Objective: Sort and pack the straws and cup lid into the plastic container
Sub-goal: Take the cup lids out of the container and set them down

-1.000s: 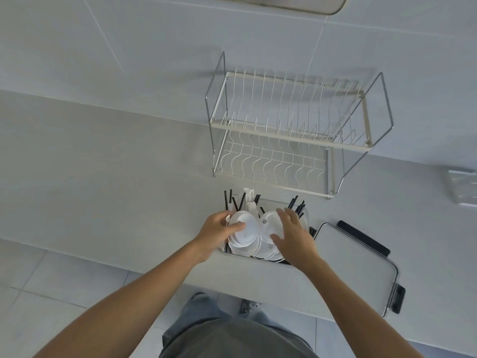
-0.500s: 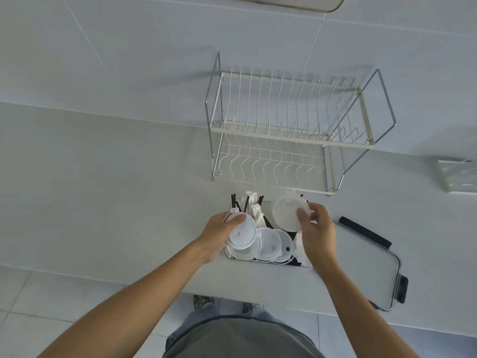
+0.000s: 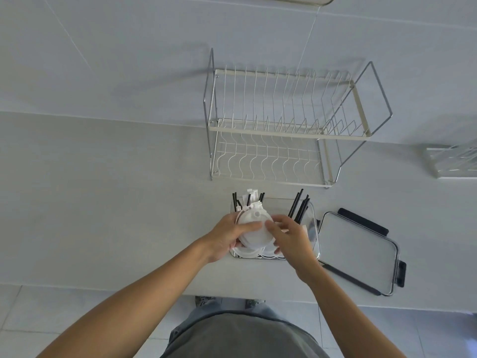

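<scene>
A pale table (image 3: 103,202) is seen under a tiled wall (image 3: 129,47). A white cup lid (image 3: 251,228) is grasped by both hands, left hand (image 3: 227,237) and right hand (image 3: 290,237), over the plastic container (image 3: 313,215). No writing can be read.

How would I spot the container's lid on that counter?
Find the two-tier wire dish rack at the wall. Below it sits the clear plastic container; immediately right lies the flat clear rectangular lid, alone in having black clip latches.
</scene>
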